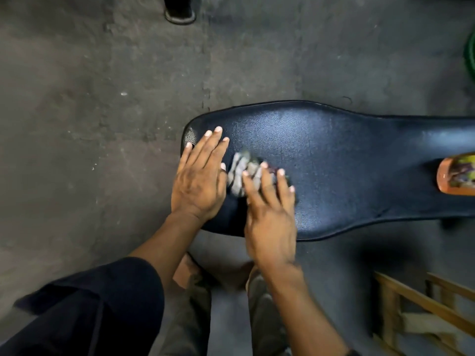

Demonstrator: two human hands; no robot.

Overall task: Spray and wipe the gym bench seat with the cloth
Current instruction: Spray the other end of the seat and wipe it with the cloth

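Observation:
The black padded bench seat [334, 155] stretches from the centre to the right edge, its wide rounded end on the left. My left hand [199, 178] lies flat on that left end, fingers spread. A grey-and-white striped cloth [240, 173] sits bunched on the seat just right of it. My right hand [270, 214] presses down on the cloth with its fingers over it; this hand is blurred. An orange-capped spray bottle [456, 176] lies on the seat at the right edge, partly cut off.
Rough grey concrete floor [102, 98] surrounds the bench. A wooden frame [421, 312] stands at lower right. A dark post foot [180, 11] is at the top, something green [470, 55] at the right edge. My legs and feet are below the seat.

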